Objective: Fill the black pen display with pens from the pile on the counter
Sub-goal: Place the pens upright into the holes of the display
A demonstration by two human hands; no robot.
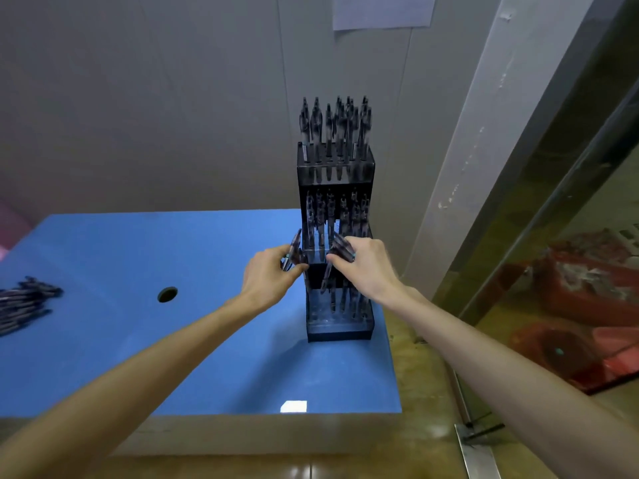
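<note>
The display (337,236) is standing upright near the right edge of the blue surface (173,357), a black stepped rack with three tiers rising away from the person. Going from near to far: the lowest tier is sitting closest to the person and is holding only a few pens, with open holes showing; the middle tier is behind it, and both hands are working at its front edge; the top tier, farthest off, is looking full, its pens standing with their long axes vertical.

The left hand (269,276) is curling its fingers (294,267) round a small bunch of pens (294,250), which are pointing up and slightly away, just beside the left wall of the middle tier. The right hand (366,267) is gripping another bunch (340,248) in curled fingers, and one pen (326,274) is hanging down from it, tip toward the lowest tier. How many pens each hand is holding is too blurred to tell.

The free holes are lying directly below and slightly nearer than the right fingers, so the hanging pen, already nearly vertical, probably needs only a short drop into place. The right hand is nearer that slot; the left is sitting off to the side.

The pile (26,305) is lying well apart at the far left of the surface, with a round hole (167,294) between it and the display.
</note>
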